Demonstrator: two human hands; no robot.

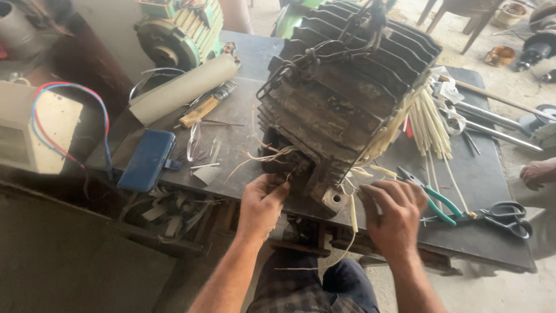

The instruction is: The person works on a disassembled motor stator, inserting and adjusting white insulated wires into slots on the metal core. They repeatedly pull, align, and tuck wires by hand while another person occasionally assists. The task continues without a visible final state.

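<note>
Two bare arms come up from the near edge, over dark trousers. The person's left hand [262, 200] has its fingers curled together on the near bottom corner of a big old motor body [341, 98], by some thin cream strips. The right hand [397, 213] has its fingers a little apart, with the tips pinching a cream tube [352, 210] that hangs off the motor's near end.

The motor body sits in the middle of a dark metal table [486, 179], right at the near edge. Its long side runs from near-left to far-right. Its open end, where cream tubes [431, 124] stick out, faces right and a bit near. A chain [324, 55] lies over its ribbed top.

It looks heavy and close to the edge, so a hard pull could tip it onto the person's legs. The foot with the bolt hole [335, 199] could pinch fingers. The thin tubes could snap or slip.

Green pliers [431, 200] and black scissors [507, 215] lie near the right hand. A blue case [147, 159] and a cream roll [182, 87] lie on the left. Another person's hand [538, 173] shows at the right edge.
</note>
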